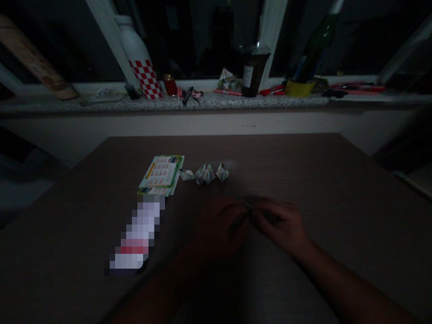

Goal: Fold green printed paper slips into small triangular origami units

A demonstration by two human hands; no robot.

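Observation:
Low over the table, my left hand (221, 225) and my right hand (281, 220) meet with fingertips pinched together. Between them shows the thin pale edge of a small piece of paper (245, 204); the rest of it is lost in shadow and behind the fingers. Beyond my hands stand several small folded paper shapes in a row, among them a pointed one (222, 172) at the right end and a flatter one (186, 174) at the left. That flatter shape touches or nearly touches a stack of printed paper sheets (160, 174).
A phone with a lit, blurred screen (138, 234) lies below the stack. On the granite sill (209, 102) are a checkered white bottle (146, 74), a small red jar (169, 85), a dark cup (254, 74), a green bottle (312, 51) in yellow tape (299, 88), and pens.

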